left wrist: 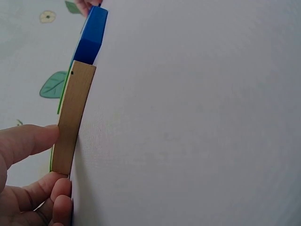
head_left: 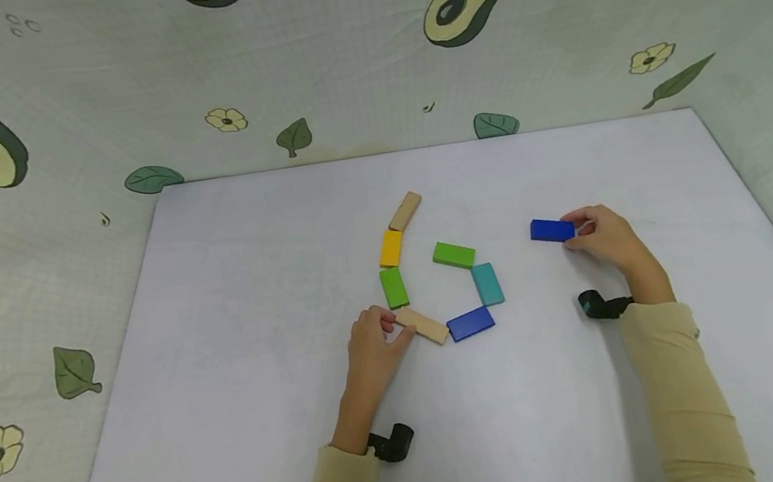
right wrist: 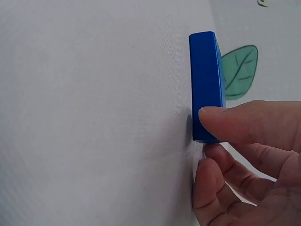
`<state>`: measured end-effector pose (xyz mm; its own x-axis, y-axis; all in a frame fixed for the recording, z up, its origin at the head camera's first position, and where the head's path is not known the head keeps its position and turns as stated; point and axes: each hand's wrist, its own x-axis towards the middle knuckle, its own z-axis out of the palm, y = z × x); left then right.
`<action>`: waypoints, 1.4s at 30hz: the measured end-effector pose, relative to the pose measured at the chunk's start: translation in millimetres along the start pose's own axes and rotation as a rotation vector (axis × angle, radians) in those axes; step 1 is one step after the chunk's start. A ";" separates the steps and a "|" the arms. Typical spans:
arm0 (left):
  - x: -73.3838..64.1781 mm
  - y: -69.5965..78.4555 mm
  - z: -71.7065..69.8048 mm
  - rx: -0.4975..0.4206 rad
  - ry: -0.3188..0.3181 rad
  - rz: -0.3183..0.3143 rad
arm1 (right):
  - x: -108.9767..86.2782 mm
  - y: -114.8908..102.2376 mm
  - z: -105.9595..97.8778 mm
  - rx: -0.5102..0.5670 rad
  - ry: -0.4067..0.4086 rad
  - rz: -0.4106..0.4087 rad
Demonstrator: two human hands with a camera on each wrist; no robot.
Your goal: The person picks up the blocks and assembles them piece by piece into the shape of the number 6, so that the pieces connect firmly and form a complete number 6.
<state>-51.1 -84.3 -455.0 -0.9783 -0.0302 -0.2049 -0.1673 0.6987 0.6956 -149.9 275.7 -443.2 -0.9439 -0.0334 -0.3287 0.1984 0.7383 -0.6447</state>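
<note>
A curved line of wooden blocks lies on the white table. My left hand (head_left: 374, 351) pinches a plain wooden block (head_left: 424, 326) at its left end; the left wrist view shows the thumb on its side and a finger at its end. That block meets a green block (head_left: 394, 288) above and a blue block (head_left: 471, 324) to its right. Off to the right of the line, my right hand (head_left: 608, 238) grips a dark blue block (head_left: 550, 230) between thumb and fingers. In the right wrist view, the thumb (right wrist: 221, 120) covers that block's lower end.
Above the green block come a yellow block (head_left: 391, 249) and another plain block (head_left: 405, 210). On the inner right stand a teal block (head_left: 488, 284) and a second green block (head_left: 454, 255). A cloth with avocado prints (head_left: 355, 44) surrounds the white table (head_left: 251, 296).
</note>
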 end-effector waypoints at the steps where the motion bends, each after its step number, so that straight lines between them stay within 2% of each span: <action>1: 0.0 0.2 -0.1 -0.001 0.000 0.000 | 0.1 0.0 -0.2 -0.002 -0.001 0.000; 8: 0.2 0.9 0.1 0.003 0.000 -0.002 | -0.6 -0.3 -0.2 -0.018 0.017 0.013; 17: 0.4 0.7 0.3 0.007 -0.008 -0.010 | -1.0 -1.1 -0.3 -0.008 -0.002 0.003; 26: -0.1 1.4 0.6 0.011 -0.005 -0.023 | -2.6 -4.3 2.5 0.036 0.038 -0.014; 34: -0.3 2.3 -0.4 0.004 -0.005 -0.015 | -5.7 -18.9 2.4 0.036 0.045 -0.068; 42: -0.2 2.9 -0.9 -0.001 -0.004 -0.018 | -7.1 -43.0 5.9 0.019 0.064 -0.158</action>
<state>-51.5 -83.0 -452.3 -0.9747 -0.0396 -0.2201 -0.1847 0.6977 0.6922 -150.2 240.2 -417.3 -0.9784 -0.1051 -0.1781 0.0503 0.7143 -0.6980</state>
